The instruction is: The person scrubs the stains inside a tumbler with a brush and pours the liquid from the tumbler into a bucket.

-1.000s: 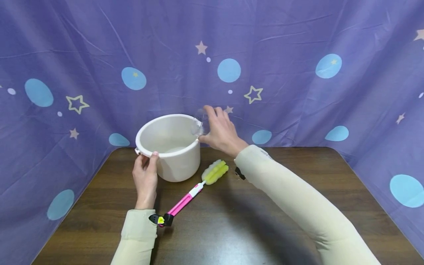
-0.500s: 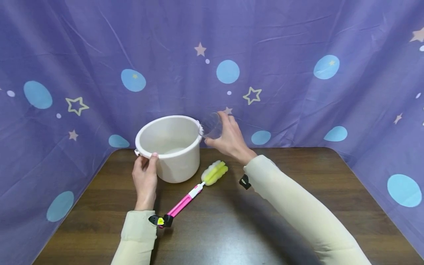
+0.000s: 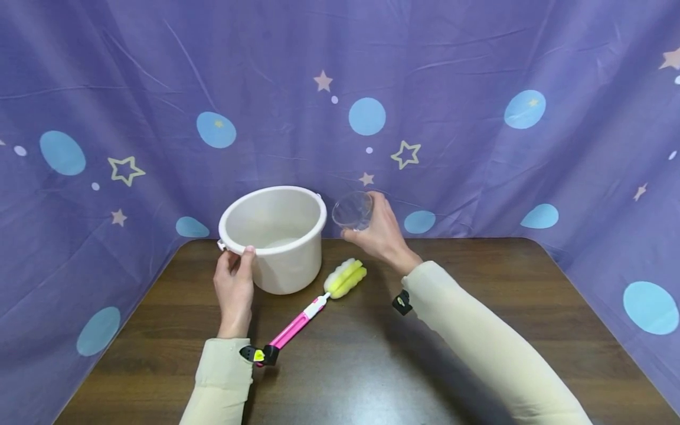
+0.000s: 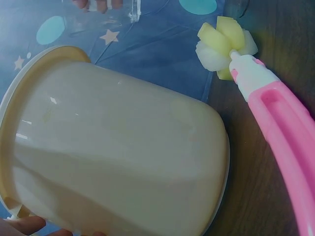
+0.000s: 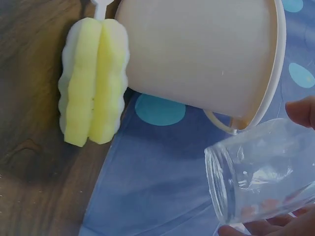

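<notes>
A white bucket point(image 3: 287, 268) stands on the table's far left part. At its near-left rim my left hand point(image 3: 234, 289) holds on, thumb over the edge and fingers beneath it on the outside. My right hand point(image 3: 382, 233) grips a clear drinking glass point(image 3: 353, 211) in the air just right of the bucket, its mouth facing up. In the right wrist view the thumb and fingers lie on opposite sides of the glass point(image 5: 261, 172). In front of the bucket lies a bottle brush with a yellow-and-white sponge head point(image 3: 345, 278) and a pink handle point(image 3: 289, 330).
The brown wooden table point(image 3: 478, 307) reaches back to a purple curtain point(image 3: 451, 71) with stars and blue dots, which also hangs along both sides. Behind the left wrist's black strap point(image 3: 260, 354) the brush handle's end is partly hidden.
My right hand has drawn the glass right and slightly down, from over the bucket's right rim to beside it, turning its mouth upward. The left hand and the brush keep their places.
</notes>
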The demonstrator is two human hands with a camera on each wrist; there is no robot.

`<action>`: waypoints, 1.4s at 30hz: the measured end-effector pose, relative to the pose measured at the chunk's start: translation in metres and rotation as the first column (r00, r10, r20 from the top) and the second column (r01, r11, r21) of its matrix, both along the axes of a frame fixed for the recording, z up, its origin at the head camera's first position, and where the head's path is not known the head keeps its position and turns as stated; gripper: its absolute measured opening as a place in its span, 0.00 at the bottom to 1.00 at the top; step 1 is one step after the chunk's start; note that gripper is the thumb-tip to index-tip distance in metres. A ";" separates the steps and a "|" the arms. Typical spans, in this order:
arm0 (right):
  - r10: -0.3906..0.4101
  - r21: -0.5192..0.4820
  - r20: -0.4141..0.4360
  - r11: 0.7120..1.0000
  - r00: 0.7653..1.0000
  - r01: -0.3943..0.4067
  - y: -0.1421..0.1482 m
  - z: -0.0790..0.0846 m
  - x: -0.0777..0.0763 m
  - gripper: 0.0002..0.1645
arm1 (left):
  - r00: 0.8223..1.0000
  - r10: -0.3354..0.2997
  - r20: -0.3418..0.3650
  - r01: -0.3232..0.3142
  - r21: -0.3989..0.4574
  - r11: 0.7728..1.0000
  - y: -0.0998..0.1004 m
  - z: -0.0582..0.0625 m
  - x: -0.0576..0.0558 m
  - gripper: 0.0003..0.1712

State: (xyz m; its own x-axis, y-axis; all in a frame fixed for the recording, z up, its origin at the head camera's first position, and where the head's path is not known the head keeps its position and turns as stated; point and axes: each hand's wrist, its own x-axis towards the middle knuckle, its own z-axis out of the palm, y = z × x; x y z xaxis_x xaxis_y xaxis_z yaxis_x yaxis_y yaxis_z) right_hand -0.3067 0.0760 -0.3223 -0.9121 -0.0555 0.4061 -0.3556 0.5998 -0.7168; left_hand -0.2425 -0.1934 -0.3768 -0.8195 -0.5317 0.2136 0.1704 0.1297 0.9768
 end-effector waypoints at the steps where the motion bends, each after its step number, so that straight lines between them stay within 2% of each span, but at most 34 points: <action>1: -0.005 -0.010 0.006 1.000 1.000 0.005 0.001 -0.002 0.000 0.54 | 1.000 -0.001 0.000 0.001 -0.001 1.000 0.000 0.000 0.000 0.34; 15: -0.042 -0.121 0.131 0.991 0.990 0.058 0.024 -0.020 0.005 0.56 | 1.000 0.008 -0.016 -0.008 0.016 1.000 -0.001 -0.003 -0.001 0.33; 25: -0.046 -0.189 0.172 0.979 0.984 0.079 0.035 -0.029 0.008 0.61 | 1.000 0.009 -0.026 -0.008 0.022 1.000 -0.001 -0.003 -0.002 0.33; 42: -0.081 -0.182 0.190 0.976 0.978 0.116 0.050 -0.052 0.009 0.59 | 1.000 0.005 -0.009 -0.005 0.005 1.000 -0.001 -0.003 -0.001 0.34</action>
